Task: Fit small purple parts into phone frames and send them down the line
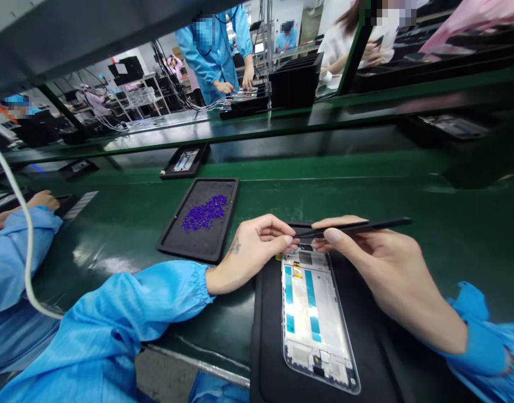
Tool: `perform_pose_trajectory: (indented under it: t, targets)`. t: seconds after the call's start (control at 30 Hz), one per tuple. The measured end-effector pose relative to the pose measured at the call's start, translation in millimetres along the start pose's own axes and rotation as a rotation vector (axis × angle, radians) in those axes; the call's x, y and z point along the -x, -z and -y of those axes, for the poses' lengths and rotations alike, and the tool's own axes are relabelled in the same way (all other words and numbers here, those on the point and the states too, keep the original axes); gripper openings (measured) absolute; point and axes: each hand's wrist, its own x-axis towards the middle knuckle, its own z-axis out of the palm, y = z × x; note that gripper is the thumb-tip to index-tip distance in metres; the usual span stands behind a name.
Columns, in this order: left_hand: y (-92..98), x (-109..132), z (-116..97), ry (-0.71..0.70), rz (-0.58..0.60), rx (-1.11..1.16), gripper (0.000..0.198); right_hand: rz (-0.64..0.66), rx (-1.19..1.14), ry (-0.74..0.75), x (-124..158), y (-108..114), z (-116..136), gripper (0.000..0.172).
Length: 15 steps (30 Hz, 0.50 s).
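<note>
— Nearest?
— At the silver phone frame [327, 313], lying on a black tray [268, 341].
— Over its far end?
— At the right hand [385, 263], slanting inward, with fingers grasping a slim black tool [368, 226]; at the left hand [257, 246], with fingers pinched together at the tool's tip.
— And beyond?
— At purple pieces [204, 215] in a dark tray [207, 244].

Phone frame [325, 313] — top partly hidden; purple pieces [206, 214] — too small.

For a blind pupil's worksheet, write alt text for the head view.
The right hand holds a black tool reaching the left hand, above a phone frame on a black tray; farther left, purple pieces lie on a second tray.
</note>
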Motion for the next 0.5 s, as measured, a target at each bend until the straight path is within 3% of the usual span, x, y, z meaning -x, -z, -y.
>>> perform_pose_trajectory:
  t: [0.3, 0.4, 0.5]
  targets:
    - [0.3, -0.1, -2.9, -0.003, 0.033, -0.039, 0.014, -0.014, 0.004, 0.027, 0.0, 1.5, -1.9, 0.022]
    - [3.6, 0.5, -9.7, -0.012, 0.066, -0.100, 0.022, -0.062, -0.131, -0.103, -6.4, 3.8, -5.2, 0.028]
    - [7.1, 8.6, -20.1, -0.200, 0.109, -0.391, 0.013, -0.079, -0.334, -0.270, -15.7, 8.9, -8.2, 0.032]
